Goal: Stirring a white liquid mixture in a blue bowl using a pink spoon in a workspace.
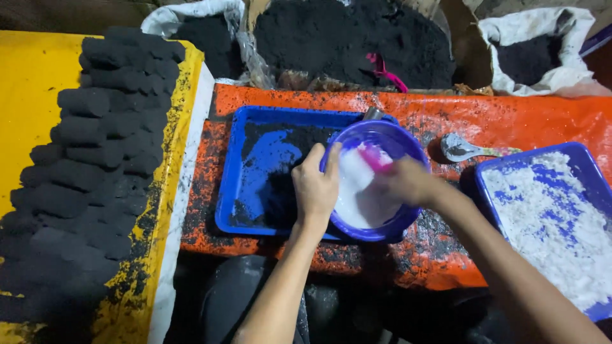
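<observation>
A purple bowl (396,141) tilts over the right end of a blue tray (237,191) dusted with black powder. White paste (354,197) fills the bowl's lower half. My left hand (315,186) grips the bowl's left rim. My right hand (408,181) is inside the bowl, blurred, closed on a pink utensil (373,159) that dips into the paste.
Rows of black cylindrical briquettes (95,146) lie on a yellow sheet (32,95) at left. A second blue tray (583,162) of white powder sits at right, a metal spoon (462,149) beside it on the orange cover (510,118). Sacks of black powder (357,38) stand behind.
</observation>
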